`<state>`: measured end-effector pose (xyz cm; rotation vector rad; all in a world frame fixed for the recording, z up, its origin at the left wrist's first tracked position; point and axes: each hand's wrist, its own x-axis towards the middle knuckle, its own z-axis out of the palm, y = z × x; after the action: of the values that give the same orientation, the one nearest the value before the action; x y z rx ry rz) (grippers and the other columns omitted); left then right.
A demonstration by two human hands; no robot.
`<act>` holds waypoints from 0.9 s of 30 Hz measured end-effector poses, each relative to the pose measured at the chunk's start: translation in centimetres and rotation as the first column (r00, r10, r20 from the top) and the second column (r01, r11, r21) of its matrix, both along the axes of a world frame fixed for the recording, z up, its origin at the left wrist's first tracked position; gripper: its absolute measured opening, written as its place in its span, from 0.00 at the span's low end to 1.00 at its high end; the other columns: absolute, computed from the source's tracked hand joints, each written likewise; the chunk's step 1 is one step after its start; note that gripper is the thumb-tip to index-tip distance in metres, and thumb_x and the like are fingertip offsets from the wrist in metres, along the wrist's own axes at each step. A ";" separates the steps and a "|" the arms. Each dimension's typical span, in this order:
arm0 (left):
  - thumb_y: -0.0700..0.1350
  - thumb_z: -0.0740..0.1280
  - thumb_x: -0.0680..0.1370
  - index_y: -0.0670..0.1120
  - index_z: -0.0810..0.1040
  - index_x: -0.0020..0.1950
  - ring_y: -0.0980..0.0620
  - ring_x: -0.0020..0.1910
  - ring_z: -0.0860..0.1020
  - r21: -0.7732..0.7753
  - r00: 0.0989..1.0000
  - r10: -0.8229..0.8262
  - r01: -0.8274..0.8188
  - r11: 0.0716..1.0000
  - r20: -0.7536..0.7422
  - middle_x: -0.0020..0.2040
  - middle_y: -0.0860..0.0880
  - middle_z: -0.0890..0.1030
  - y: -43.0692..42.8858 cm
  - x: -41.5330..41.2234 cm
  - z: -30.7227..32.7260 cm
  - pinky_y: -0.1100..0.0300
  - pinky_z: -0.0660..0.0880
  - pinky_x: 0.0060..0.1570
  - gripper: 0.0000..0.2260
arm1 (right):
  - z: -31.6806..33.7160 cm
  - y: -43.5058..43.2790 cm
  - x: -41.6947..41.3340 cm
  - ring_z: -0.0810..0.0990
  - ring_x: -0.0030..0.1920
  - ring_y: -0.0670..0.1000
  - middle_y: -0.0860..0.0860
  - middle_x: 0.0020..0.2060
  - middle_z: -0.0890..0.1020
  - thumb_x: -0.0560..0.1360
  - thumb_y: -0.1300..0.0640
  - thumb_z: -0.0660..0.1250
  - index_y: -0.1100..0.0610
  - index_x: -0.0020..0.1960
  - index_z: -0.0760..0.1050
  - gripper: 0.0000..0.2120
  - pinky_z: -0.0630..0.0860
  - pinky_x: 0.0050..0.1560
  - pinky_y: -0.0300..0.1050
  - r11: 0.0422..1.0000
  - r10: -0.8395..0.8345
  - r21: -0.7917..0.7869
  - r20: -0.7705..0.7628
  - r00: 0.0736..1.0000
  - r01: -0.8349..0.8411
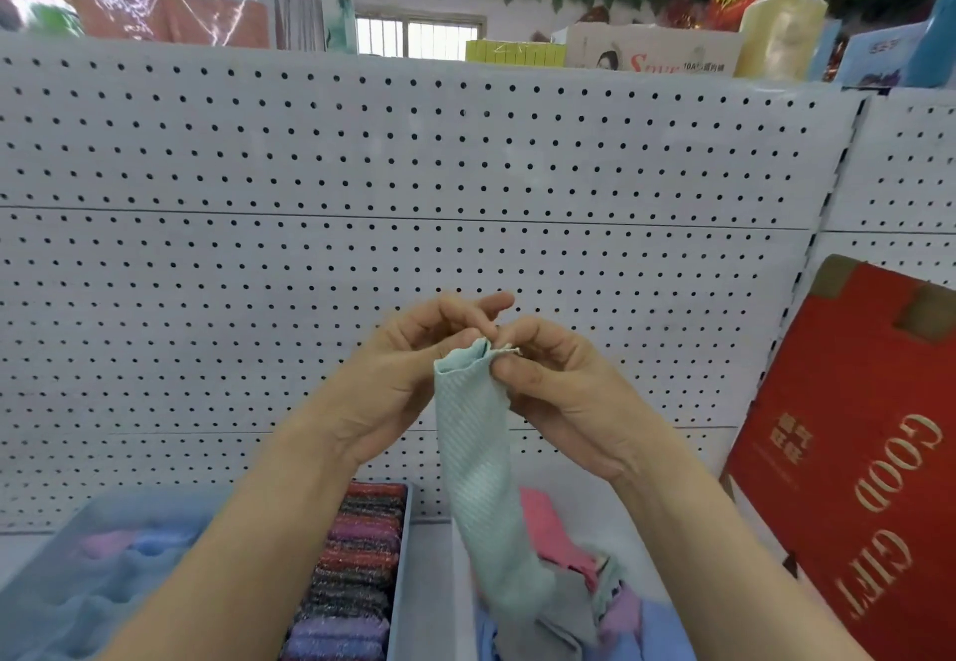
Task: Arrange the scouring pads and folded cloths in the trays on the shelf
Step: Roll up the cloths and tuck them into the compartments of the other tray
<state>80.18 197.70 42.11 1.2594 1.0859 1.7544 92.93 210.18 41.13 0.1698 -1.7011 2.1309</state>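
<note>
Closest to me, along the front edge of the shelf, a bluish tray (62, 572) at the left holds blurred pink and blue cloths. Just beside it, a row of glittery scouring pads (357, 572) stands packed on edge against a grey tray wall (402, 552); I cannot tell whether the two share one tray. To the right, loose cloths (556, 531) in pink, grey, lilac and blue lie heaped in another tray.

Both my forearms rise from the bottom edge and meet above the trays. My left hand (408, 365) and right hand (564, 391) are close together, each pinching the top edge of a mint-green cloth (481, 453). The right thumb and forefinger nip one corner while the left hand's outer fingers stick out loosely. The cloth hangs straight down between my wrists, and its lower end reaches the heap on the right.

At the right end of the shelf a red gift box (853, 453) leans tilted. Behind everything is the white pegboard (362, 169), and above its top edge sit cartons and a pale yellow bottle (781, 19).
</note>
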 end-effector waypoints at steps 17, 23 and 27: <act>0.38 0.73 0.75 0.38 0.79 0.46 0.51 0.39 0.83 -0.116 0.847 0.428 -0.482 0.868 -0.314 0.39 0.45 0.85 -1.2 -0.3 0.7 0.56 0.81 0.43 0.05 | -3.3 -0.3 -0.4 0.82 0.57 0.53 0.54 0.56 0.84 0.69 0.53 0.77 0.56 0.63 0.77 0.24 0.79 0.54 0.46 0.965 -0.215 0.201 0.242 0.946 0.168; 0.38 0.72 0.75 0.39 0.79 0.47 0.53 0.38 0.84 -0.247 0.865 0.446 -0.495 0.833 -0.229 0.40 0.47 0.85 -1.0 -3.1 -0.5 0.62 0.80 0.36 0.04 | -6.4 -1.4 1.4 0.83 0.54 0.58 0.61 0.54 0.84 0.75 0.62 0.72 0.67 0.57 0.81 0.12 0.79 0.58 0.52 0.980 -0.039 0.193 0.453 0.891 -0.055; 0.39 0.73 0.74 0.39 0.80 0.49 0.53 0.37 0.84 -0.390 0.885 0.421 -0.466 0.795 -0.199 0.42 0.45 0.84 -0.9 -4.3 -2.2 0.62 0.79 0.35 0.06 | -5.5 -2.5 1.9 0.75 0.65 0.47 0.43 0.60 0.78 0.73 0.57 0.75 0.56 0.52 0.85 0.09 0.71 0.66 0.46 0.843 -0.214 0.533 0.225 0.951 0.063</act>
<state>75.84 196.79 39.95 0.8648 1.8351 1.6470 94.79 207.69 35.62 -0.1088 -2.3534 1.5948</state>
